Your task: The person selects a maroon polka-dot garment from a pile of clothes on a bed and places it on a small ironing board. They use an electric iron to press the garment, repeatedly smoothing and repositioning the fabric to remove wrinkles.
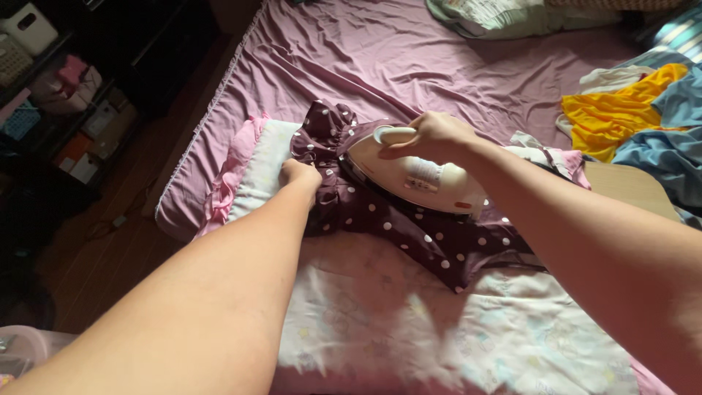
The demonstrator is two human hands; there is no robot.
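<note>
My right hand (431, 135) grips the cream iron (413, 175) by its stiff handle, likely heavy; my left hand (301, 174) pins the soft, limp dotted garment (409, 227) flat.

Two bare forearms, left hand (300, 174) and right hand (431, 135), no sleeves, no jewellery.

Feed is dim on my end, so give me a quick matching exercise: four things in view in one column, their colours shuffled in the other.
Things:
1. iron
2. garment under the iron
3. bedsheet
4. crumpled cloth at the right edge

Colours:
A. yellow
B. cream white
C. mauve pink
D. dark maroon with white dots

Pairs: 1-B, 2-D, 3-C, 4-A
</note>
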